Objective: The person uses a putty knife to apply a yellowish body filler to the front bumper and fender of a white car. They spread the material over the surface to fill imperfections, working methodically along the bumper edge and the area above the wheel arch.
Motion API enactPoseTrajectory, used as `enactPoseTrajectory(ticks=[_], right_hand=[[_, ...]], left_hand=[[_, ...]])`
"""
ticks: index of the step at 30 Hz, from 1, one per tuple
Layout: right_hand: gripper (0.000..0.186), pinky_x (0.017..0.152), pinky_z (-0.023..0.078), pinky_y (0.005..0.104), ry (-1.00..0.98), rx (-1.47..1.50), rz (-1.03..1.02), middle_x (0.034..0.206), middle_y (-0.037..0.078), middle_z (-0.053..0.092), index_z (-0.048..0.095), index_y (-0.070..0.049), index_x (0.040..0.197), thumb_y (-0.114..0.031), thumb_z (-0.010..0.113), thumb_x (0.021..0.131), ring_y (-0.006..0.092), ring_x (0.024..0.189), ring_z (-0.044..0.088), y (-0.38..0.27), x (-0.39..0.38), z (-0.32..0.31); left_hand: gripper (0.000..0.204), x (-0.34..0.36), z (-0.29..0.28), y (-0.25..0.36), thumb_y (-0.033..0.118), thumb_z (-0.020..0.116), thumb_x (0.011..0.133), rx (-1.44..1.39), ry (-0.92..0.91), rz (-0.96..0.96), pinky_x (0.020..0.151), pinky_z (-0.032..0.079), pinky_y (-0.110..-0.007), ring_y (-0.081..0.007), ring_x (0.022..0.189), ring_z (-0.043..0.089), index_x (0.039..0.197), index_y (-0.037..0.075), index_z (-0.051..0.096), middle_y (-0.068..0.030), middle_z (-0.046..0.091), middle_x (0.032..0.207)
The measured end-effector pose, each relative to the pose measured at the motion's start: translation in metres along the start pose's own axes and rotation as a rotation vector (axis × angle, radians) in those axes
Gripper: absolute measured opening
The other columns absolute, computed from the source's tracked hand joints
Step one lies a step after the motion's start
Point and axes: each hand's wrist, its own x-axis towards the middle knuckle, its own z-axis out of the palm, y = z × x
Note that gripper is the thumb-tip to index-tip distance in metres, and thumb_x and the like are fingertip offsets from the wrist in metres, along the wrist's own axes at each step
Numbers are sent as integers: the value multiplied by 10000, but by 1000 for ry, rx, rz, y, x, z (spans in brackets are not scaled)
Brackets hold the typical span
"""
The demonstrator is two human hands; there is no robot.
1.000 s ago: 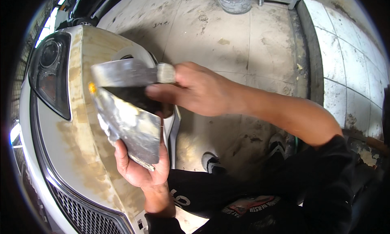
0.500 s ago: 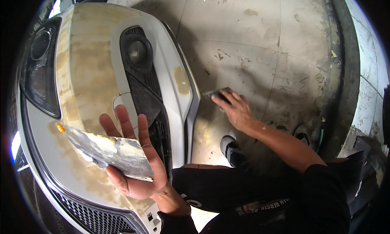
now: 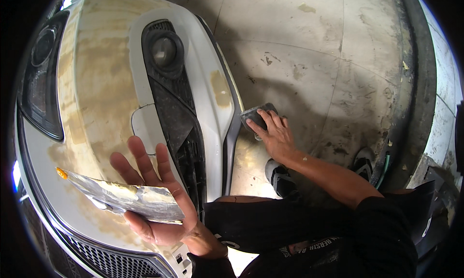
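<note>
My left hand (image 3: 187, 205) holds a thin, flat metal putty plate (image 3: 140, 200), clamped between thumb and palm with the other fingers spread. Pale filler is smeared on the plate, and a small orange blob of paste (image 3: 62, 173) sits on its far left corner. In my right hand (image 3: 278, 135) is a dark, flat putty spreader (image 3: 261, 113), gripped by the fingers at the outer lower edge of a car bumper (image 3: 212, 118). The spreader's tip meets or nearly meets that edge; contact is hard to tell. Tan filler patches cover parts of the white bumper.
A round fog lamp (image 3: 164, 51) sits in the bumper's black recess, and a headlight (image 3: 43, 75) lies at far left. The mesh grille (image 3: 116, 261) is at lower left. Stained concrete floor (image 3: 299, 31) extends right to a dark kerb (image 3: 420, 85). My shoes (image 3: 280, 179) stand below.
My right hand has turned the spreader, so its broad face now shows beside the bumper edge. My left hand and plate sit slightly lower in view. The view itself has shifted a little.
</note>
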Motion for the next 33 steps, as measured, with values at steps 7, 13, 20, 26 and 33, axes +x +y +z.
enactPoseTrajectory(ticks=[7,13,20,26,33], right_hand=[[541,857,361,408,61,15,5,1359,165,407,506,-192,1323,-47,554,804,325,1202,411,6,26,-1],[515,850,363,393,134,26,30,1333,139,451,560,-186,1275,-26,559,785,302,1185,424,15,52,4],[529,859,357,387,151,16,37,1329,122,461,565,-198,1273,-14,551,777,277,1180,426,27,77,5],[534,870,352,379,190,19,23,1328,119,467,574,-204,1264,0,541,772,273,1186,424,38,100,7],[538,887,354,375,173,17,45,1337,103,463,570,-204,1264,15,531,774,251,1183,429,47,132,9]], left_hand=[[658,-1,-8,3,312,486,918,-8,-87,-6,1137,10,-567,-388,1412,51,1475,131,188,-127,207,1520],[651,1,-10,-1,310,488,918,-2,-104,-20,1133,14,-576,-392,1410,71,1475,143,194,-129,221,1515],[600,2,-14,-2,296,501,918,26,-109,-35,1133,22,-583,-394,1407,87,1451,144,271,-130,256,1501],[544,8,-19,-7,293,496,925,77,-140,-78,1131,39,-588,-389,1406,103,1427,156,336,-122,292,1488],[450,6,-23,-9,429,449,934,303,-35,-88,1091,167,-608,-406,1382,199,1351,261,470,-69,360,1461]])
